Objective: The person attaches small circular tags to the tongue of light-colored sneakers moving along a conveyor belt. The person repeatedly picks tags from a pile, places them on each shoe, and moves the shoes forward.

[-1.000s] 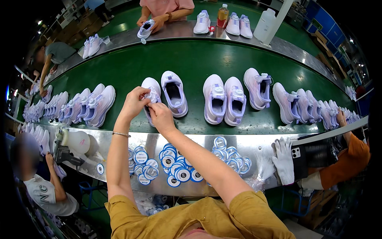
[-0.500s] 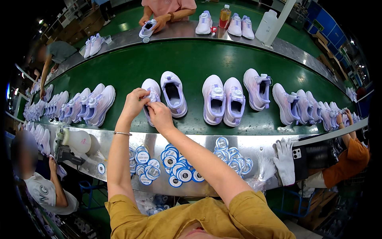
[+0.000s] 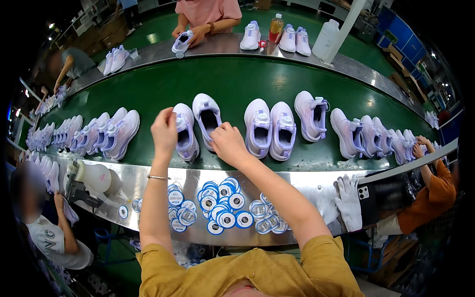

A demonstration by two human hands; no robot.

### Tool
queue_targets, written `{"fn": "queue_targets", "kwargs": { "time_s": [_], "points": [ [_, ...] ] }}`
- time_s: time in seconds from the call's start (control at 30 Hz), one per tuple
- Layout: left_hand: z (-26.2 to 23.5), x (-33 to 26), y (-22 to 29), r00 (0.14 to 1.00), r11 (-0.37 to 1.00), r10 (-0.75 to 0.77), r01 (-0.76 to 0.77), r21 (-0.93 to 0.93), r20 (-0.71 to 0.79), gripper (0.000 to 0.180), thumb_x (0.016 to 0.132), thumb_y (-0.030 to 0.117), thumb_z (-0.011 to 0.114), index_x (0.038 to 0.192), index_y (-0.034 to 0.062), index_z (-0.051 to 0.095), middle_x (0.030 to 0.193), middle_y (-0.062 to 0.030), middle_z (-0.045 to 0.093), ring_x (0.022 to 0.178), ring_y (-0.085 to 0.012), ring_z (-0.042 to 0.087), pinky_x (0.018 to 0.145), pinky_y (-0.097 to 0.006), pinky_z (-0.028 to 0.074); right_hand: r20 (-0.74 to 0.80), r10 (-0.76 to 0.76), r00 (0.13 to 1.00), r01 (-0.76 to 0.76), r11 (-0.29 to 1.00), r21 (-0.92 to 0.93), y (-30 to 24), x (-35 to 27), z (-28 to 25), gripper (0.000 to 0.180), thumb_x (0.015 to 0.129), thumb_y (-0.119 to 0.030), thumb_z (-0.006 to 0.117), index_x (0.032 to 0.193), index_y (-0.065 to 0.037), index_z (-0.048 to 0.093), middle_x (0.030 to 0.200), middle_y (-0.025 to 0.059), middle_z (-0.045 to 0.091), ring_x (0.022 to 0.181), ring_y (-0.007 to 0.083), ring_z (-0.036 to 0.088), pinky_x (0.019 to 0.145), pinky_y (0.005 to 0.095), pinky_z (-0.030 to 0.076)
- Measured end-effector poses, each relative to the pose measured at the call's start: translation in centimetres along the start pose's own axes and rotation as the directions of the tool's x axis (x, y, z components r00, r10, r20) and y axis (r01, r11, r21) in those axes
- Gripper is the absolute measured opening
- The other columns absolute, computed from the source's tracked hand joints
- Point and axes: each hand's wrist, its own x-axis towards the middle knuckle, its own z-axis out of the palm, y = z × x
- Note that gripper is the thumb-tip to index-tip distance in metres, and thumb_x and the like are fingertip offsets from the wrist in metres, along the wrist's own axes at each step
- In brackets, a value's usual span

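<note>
A white and lavender sneaker (image 3: 184, 119) with a round dial on its tongue stands on the green belt, toe pointing away. Along its left side my left hand (image 3: 164, 131) is raised, fingers curled together; what they pinch, if anything, is hidden. A second sneaker (image 3: 205, 105), a little farther away, stands to its right. My right hand (image 3: 229, 142) is closed at the right edge of that sneaker's collar, its fingertips partly hidden. Round blue-and-white tags (image 3: 226, 219) lie in piles on the metal ledge (image 3: 163, 236) below my forearms.
Several more sneakers (image 3: 258, 123) line the belt (image 3: 257, 74) on both sides. On the ledge are a spray gun (image 3: 81, 188), a white glove (image 3: 349, 203) and a phone (image 3: 363, 193). Across the belt, a person in pink handles a sneaker (image 3: 182, 42); other people work at both sides.
My hands have come apart from the left sneaker's tongue. The left moved left beside that sneaker; the right moved right to the second sneaker's collar. The view shifted slightly.
</note>
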Motion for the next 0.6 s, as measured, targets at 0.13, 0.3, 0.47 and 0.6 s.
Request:
{"fn": "queue_targets", "kwargs": {
  "time_s": [0.13, 0.3, 0.47, 0.6],
  "points": [
    [3.1, -2.7, 2.7, 0.966, 0.995, -0.095, 0.086, 0.049, 0.242, 0.039, 0.083, 0.013, 0.066, 0.116, -0.0044, 0.056, 0.097, -0.0203, 0.065, 0.081, -0.0275, 0.066, 0.072, -0.034, 0.052, 0.091, 0.048, 0.995, -0.061, 0.988, 0.140, -1.1, -0.7, -1.6, 0.014, 0.074, -0.019, 0.067, 0.072, -0.005, 0.063, 0.080, 0.0084, 0.063, 0.087, 0.0267, 0.056, 0.073, 0.0383, 0.043],
    [6.1, -4.8, 0.2, 0.988, 0.979, -0.026, -0.005, 0.204, 0.151, 0.064, 0.071, 0.007, 0.072, 0.127, -0.0054, 0.045, 0.107, -0.0202, 0.057, 0.094, -0.0326, 0.057, 0.085, -0.038, 0.046, -0.111, 0.413, 0.904, -0.342, 0.854, 0.391, 0.0, 0.0, 0.3, 0.025, 0.075, -0.016, 0.066, 0.094, -0.003, 0.059, 0.093, 0.0134, 0.063, 0.092, 0.0355, 0.057, 0.077, 0.0433, 0.047],
    [5.1, -4.9, 1.2, 0.965, 0.982, -0.186, 0.177, 0.060, 0.183, 0.054, 0.070, -0.005, 0.063, 0.120, -0.0052, 0.044, 0.109, -0.0206, 0.051, 0.095, -0.0298, 0.056, 0.082, -0.036, 0.048, -0.046, 0.467, 0.883, -0.415, 0.823, 0.389, 1.6, 1.5, 2.6, 0.033, 0.077, -0.004, 0.057, 0.109, -0.004, 0.054, 0.105, 0.0173, 0.061, 0.095, 0.0390, 0.059, 0.080, 0.0452, 0.048],
    [4.0, -4.8, -1.2, 0.966, 0.988, -0.133, 0.147, -0.047, 0.223, 0.029, 0.070, -0.007, 0.064, 0.097, 0.0001, 0.057, 0.100, -0.0092, 0.056, 0.088, -0.0215, 0.059, 0.070, -0.027, 0.051, -0.047, 0.497, 0.867, -0.410, 0.762, 0.501, 2.3, 1.7, 3.3, 0.027, 0.076, 0.002, 0.052, 0.101, -0.005, 0.059, 0.098, 0.0155, 0.063, 0.090, 0.0370, 0.061, 0.078, 0.0431, 0.049]
  ]
}}
